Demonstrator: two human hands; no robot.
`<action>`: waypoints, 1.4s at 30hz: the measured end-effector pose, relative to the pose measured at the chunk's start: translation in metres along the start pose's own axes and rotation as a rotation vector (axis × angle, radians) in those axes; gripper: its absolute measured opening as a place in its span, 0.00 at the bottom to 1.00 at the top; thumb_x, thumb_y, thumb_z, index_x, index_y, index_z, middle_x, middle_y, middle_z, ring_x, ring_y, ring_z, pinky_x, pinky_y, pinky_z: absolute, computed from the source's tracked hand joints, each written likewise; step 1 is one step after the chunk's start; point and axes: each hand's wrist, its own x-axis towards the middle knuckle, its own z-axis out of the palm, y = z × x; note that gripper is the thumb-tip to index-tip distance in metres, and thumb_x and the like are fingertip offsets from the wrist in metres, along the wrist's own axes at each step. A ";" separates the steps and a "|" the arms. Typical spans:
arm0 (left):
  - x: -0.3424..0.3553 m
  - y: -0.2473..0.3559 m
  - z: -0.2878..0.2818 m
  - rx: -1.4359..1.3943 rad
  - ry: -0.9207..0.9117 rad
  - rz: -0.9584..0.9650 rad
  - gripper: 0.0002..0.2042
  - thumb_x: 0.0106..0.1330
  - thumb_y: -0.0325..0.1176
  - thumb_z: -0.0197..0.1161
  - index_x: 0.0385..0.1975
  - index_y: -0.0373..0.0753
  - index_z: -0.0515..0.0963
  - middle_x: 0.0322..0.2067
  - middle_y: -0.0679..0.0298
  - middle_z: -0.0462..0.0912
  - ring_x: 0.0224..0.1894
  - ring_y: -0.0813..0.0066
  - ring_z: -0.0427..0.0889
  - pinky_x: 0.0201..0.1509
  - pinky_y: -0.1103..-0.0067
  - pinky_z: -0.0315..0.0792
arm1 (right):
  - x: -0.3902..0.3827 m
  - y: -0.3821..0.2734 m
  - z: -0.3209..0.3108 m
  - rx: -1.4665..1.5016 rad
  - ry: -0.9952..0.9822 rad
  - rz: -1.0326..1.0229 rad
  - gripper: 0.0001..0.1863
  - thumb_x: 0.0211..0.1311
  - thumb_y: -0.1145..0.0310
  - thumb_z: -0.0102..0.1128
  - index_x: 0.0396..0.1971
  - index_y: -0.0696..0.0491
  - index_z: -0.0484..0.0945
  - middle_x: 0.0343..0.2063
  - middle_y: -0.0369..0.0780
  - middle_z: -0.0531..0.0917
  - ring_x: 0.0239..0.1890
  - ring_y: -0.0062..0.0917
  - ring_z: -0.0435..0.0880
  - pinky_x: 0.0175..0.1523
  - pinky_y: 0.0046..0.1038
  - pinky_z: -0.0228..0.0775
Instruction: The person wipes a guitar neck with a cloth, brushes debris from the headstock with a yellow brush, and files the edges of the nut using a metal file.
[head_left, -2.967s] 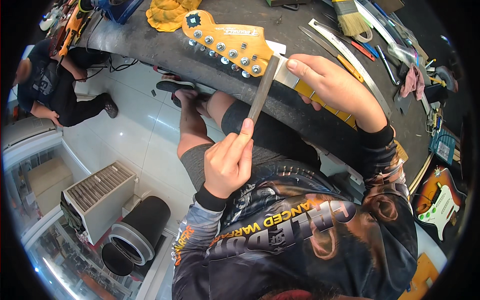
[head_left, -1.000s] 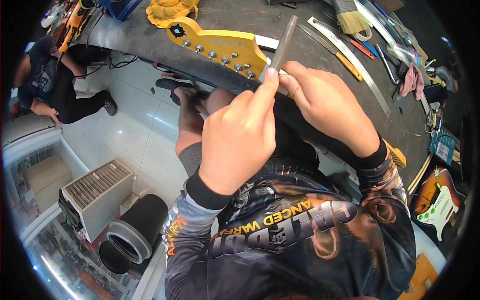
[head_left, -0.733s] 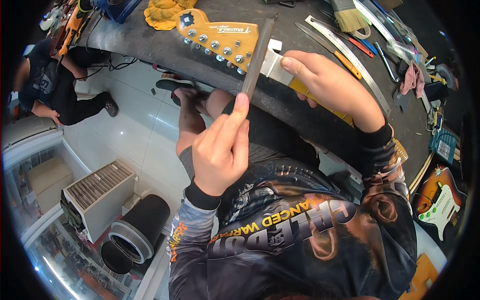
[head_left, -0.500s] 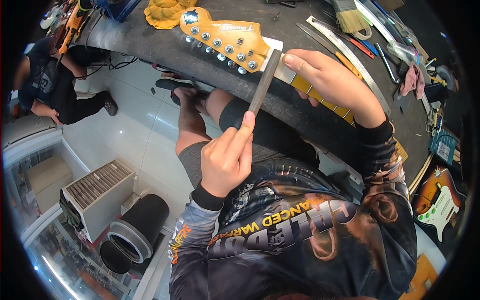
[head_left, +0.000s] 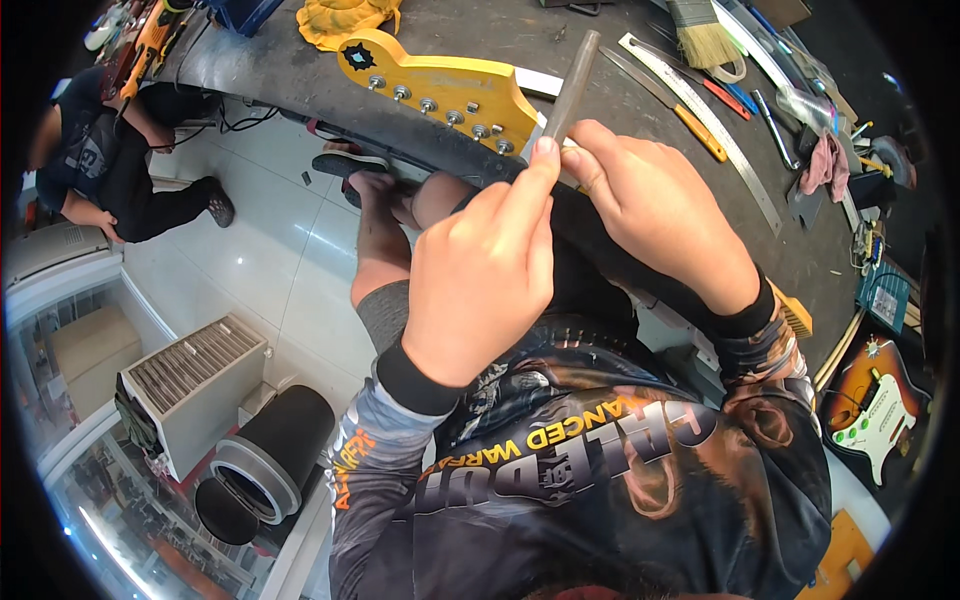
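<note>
My left hand [head_left: 480,270] is closed round the lower end of a long grey metal file [head_left: 576,82], index finger stretched along it. The file points up and away, crossing beside the nut end of a guitar neck. That neck's yellow wooden headstock [head_left: 440,88], with several metal tuning posts, is tilted over the workbench edge. My right hand [head_left: 665,205] is closed around the neck just past the nut, its thumb close to the file. Most of the neck and fretboard is hidden behind my hands. A white strip [head_left: 538,82] shows behind the headstock.
On the dark workbench [head_left: 480,38] lie a yellow cloth [head_left: 345,20], a brush [head_left: 697,35], a steel ruler [head_left: 715,135] and a yellow-handled blade [head_left: 700,135]. A sunburst guitar body [head_left: 875,410] is at right. Another person [head_left: 110,150] sits at left; a black bin [head_left: 275,450] stands below.
The file has slid up and away, with my left hand now close to my right. The guitar neck has rolled, so the headstock face is seen more edge-on.
</note>
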 end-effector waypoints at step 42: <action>-0.015 0.003 -0.025 -0.112 0.108 -0.044 0.19 0.77 0.16 0.65 0.67 0.28 0.84 0.60 0.48 0.93 0.45 0.60 0.96 0.50 0.73 0.85 | 0.002 0.003 0.000 -0.072 0.029 -0.038 0.19 0.88 0.55 0.54 0.46 0.58 0.79 0.29 0.54 0.88 0.36 0.58 0.89 0.43 0.55 0.81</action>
